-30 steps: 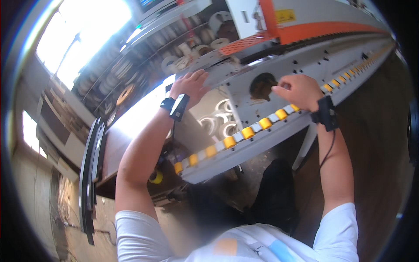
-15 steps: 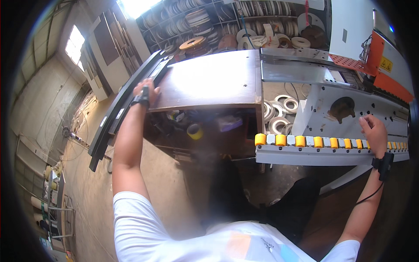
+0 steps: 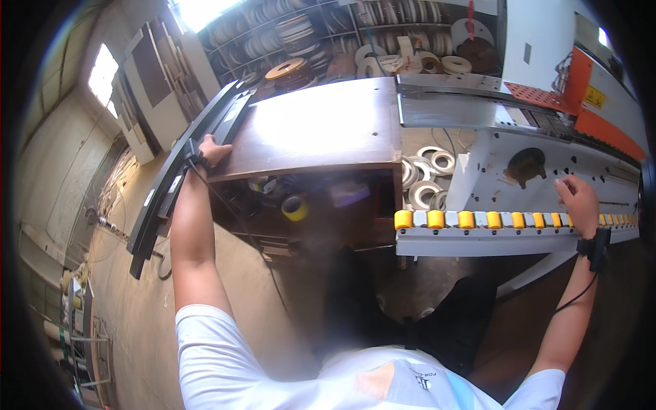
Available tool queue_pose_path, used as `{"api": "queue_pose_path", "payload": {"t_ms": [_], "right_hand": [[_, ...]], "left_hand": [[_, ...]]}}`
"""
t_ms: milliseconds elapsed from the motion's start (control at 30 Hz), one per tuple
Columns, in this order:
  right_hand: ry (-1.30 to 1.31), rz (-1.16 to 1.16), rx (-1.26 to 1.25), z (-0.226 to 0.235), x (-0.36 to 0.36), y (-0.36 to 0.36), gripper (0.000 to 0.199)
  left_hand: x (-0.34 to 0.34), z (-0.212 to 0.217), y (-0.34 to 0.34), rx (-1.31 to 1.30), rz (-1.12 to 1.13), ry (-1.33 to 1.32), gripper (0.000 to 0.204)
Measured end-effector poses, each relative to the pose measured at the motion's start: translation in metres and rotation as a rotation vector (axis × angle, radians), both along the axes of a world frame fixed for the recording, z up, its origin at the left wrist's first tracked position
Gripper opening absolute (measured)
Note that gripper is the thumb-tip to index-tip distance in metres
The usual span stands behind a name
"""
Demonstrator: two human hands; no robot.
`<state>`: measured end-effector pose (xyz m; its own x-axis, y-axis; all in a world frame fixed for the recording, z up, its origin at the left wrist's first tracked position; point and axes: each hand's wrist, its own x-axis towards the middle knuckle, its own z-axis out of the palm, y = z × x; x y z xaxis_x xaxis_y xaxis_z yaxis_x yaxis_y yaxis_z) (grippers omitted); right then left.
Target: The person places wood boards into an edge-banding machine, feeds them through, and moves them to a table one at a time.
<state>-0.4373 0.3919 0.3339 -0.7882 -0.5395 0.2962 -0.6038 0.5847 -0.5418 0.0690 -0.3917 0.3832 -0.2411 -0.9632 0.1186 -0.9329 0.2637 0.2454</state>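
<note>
My left hand (image 3: 215, 152) lies on the dark strips (image 3: 164, 184) along the left end of the brown table (image 3: 273, 147), thumb spread toward the tabletop, probably to steady them (the fingertips are hidden, so I cannot tell how tight that grip is). My right hand (image 3: 581, 199), loosely curled with nothing showing in it, is by the yellow rollers (image 3: 466, 219) at right, perhaps for balance.

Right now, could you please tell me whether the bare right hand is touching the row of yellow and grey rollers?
Cannot tell: in the head view, the right hand overlaps the row of rollers, but neither contact nor gap shows plainly.
</note>
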Motion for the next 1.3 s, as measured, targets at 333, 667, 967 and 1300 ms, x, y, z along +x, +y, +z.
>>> {"api": "queue_pose_path", "payload": {"t_ms": [333,667,967,1300], "right_hand": [[0.026,-0.062,0.075,0.01,0.009,-0.005,0.043],[0.132,-0.099,0.159,0.016,0.016,-0.005,0.049],[0.08,-0.158,0.22,0.024,0.026,-0.006,0.049],[0.073,-0.166,0.219,0.023,0.024,-0.005,0.051]], "left_hand": [[-0.027,-0.002,0.047,-0.071,-0.423,0.063,0.089],[-0.108,0.006,0.128,-0.123,-0.726,-0.02,0.08],[-0.149,0.004,0.191,-0.12,-1.024,0.183,0.065],[-0.315,-0.011,0.278,-0.355,-1.351,0.004,0.045]]}}
